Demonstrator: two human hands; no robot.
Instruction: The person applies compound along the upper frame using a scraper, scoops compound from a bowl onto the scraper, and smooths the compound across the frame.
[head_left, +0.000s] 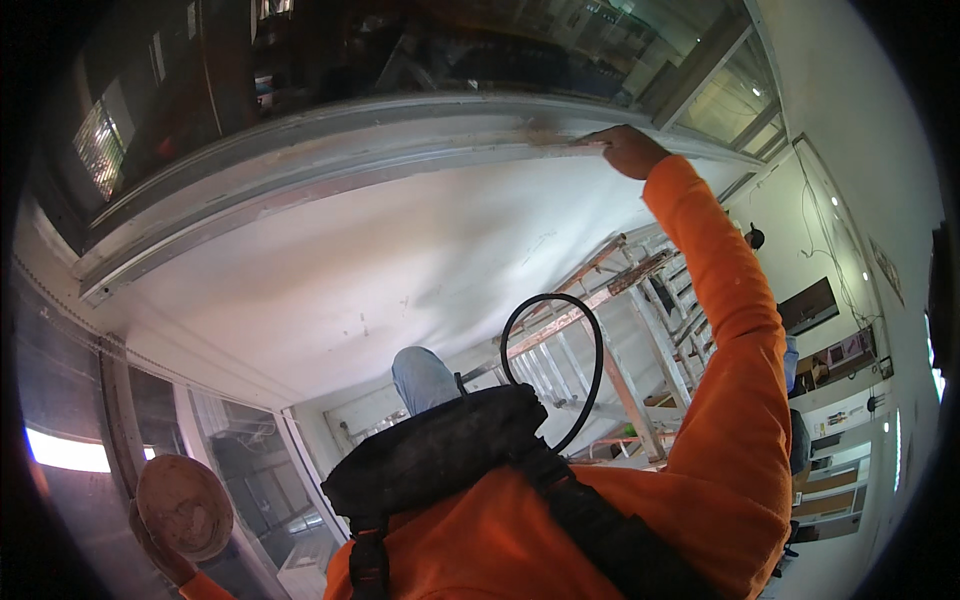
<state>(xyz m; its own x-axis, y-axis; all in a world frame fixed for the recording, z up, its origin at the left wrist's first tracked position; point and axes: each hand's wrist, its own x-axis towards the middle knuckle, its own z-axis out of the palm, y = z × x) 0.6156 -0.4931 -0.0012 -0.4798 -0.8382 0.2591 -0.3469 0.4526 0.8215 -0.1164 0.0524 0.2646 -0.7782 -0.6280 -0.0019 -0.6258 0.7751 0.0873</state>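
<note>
My right hand (634,152) reaches out, in an orange sleeve, to the pale window frame ledge (400,143). Its fingers are bent together at the ledge's edge. A thin, light-edged thing seems to stick out from the fingertips, too small to make out. A brownish smear (540,128) marks the frame just left of it. At the lower left, my left hand (158,548) holds a round, shallow bowl (185,508) by its outer side. Pale, crusty residue coats the bowl's inside. Most of the left fingers are hidden behind it.
Dark window glass (400,50) lies beyond the ledge, above a white wall panel (330,270). Paint-stained ladders (640,340) stand to the right. A black cable loop (600,370) rises from the black pouch (430,450) on my chest. A beaded chain (70,318) hangs at left.
</note>
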